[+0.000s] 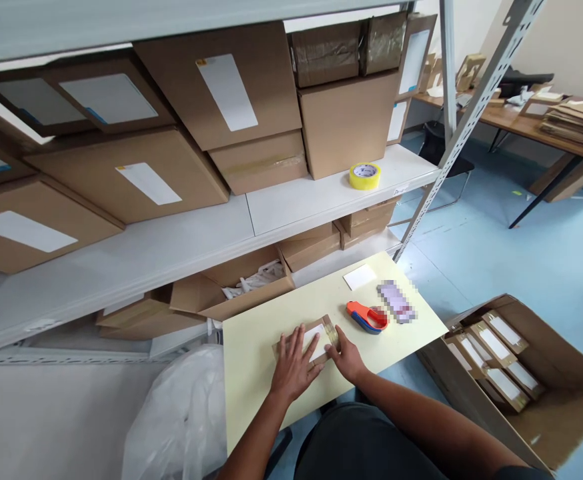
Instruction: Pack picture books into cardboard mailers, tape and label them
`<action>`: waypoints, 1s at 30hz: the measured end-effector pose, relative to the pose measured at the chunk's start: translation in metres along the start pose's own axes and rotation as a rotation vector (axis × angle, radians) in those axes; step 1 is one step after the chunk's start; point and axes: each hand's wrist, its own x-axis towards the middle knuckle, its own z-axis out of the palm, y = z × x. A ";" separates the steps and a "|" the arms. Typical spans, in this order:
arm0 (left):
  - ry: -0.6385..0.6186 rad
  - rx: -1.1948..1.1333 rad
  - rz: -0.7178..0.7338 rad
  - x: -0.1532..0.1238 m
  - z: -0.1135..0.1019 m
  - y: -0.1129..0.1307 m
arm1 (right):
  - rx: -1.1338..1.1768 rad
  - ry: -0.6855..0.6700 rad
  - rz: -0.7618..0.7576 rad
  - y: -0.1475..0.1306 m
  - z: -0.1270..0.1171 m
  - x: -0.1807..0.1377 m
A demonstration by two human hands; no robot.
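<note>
1. Plastic bag (186, 413): white, on the floor at 7 o'clock of the frame, touching the L edge of the bench (251, 353).
2. Shelf (171, 247): white board, 9 to 1 o'clock, loaded w/ brown cartons (136, 173) bearing white labels. An open carton (231, 293) w/ white contents sits on the level below, just beyond the bench's far edge.
3. Left hand (294, 367): palm down near frame ctr, fingers (291, 340) apart and laid flat on the L half of the small box (319, 333).
4. Small box: brown card w/ white label on top, lying flat on the pale yellow bench, between both hands, approx. mid-bench.
5. Right hand (346, 357): at 3 o'clock of the small box, touching its R end. Fingers close together and bent. Whether they clamp the box cannot be told.
6. Tape dispenser (366, 317): red and blue, on the bench at 1 o'clock of the right hand, near but apart from it.
7. White card (360, 277): flat at the bench's far edge, 12 o'clock of the dispenser.
8. Blurred flat item (396, 301): just beside the dispenser at 2 o'clock. ID not readable.
9. Tape roll (365, 175): yellow, lying flat on the shelf's R end.
10. Floor carton (566, 380): open, at 4 o'clock of the bench, holding rows of small labelled boxes (496, 353).
11. Far bench (521, 120): at 2 o'clock of the frame, stacked w/ flat cardboard.
</note>
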 end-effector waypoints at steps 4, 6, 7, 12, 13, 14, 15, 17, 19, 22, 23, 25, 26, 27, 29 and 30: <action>-0.049 -0.010 0.056 0.003 0.002 0.011 | 0.006 -0.076 -0.069 0.005 -0.010 0.004; -0.065 -0.022 0.034 0.002 0.001 0.011 | 0.024 -0.107 -0.078 0.009 -0.015 0.005; -0.070 -0.031 0.017 0.000 0.000 0.008 | 0.038 -0.114 -0.078 0.012 -0.019 0.005; -0.121 -0.027 -0.149 -0.013 -0.009 -0.014 | 0.045 -0.101 -0.028 0.028 -0.043 0.004; -0.136 -0.016 -0.166 -0.015 -0.011 -0.017 | 0.023 -0.093 -0.036 0.029 -0.049 0.004; -0.146 -0.004 -0.166 -0.016 -0.013 -0.018 | -0.002 -0.082 -0.060 0.029 -0.054 0.004; -0.148 0.010 -0.149 -0.016 -0.015 -0.018 | -0.027 -0.066 -0.094 0.028 -0.057 0.005; -0.135 0.034 -0.076 -0.013 -0.015 -0.012 | -0.072 -0.042 -0.175 0.023 -0.059 0.007; -0.119 0.043 0.009 -0.009 -0.012 -0.002 | -0.118 -0.033 -0.258 0.018 -0.057 0.011; -0.095 0.027 0.063 -0.002 -0.002 0.015 | -0.246 0.045 -0.354 0.020 -0.054 0.022; -0.084 0.025 0.060 0.000 0.002 0.019 | -0.306 0.096 -0.359 0.024 -0.055 0.027; -0.067 0.032 0.043 0.002 0.008 0.024 | -0.430 0.190 -0.309 0.036 -0.062 0.037; -0.066 0.039 0.037 0.002 0.010 0.025 | -0.488 0.214 -0.265 0.043 -0.066 0.041; -0.069 0.045 0.033 0.003 0.011 0.025 | -0.542 0.219 -0.223 0.050 -0.072 0.045; -0.082 0.048 0.023 0.003 0.013 0.025 | -0.633 0.188 -0.181 0.062 -0.082 0.049; -0.087 0.045 0.012 0.004 0.013 0.024 | -0.671 0.167 -0.187 0.066 -0.086 0.050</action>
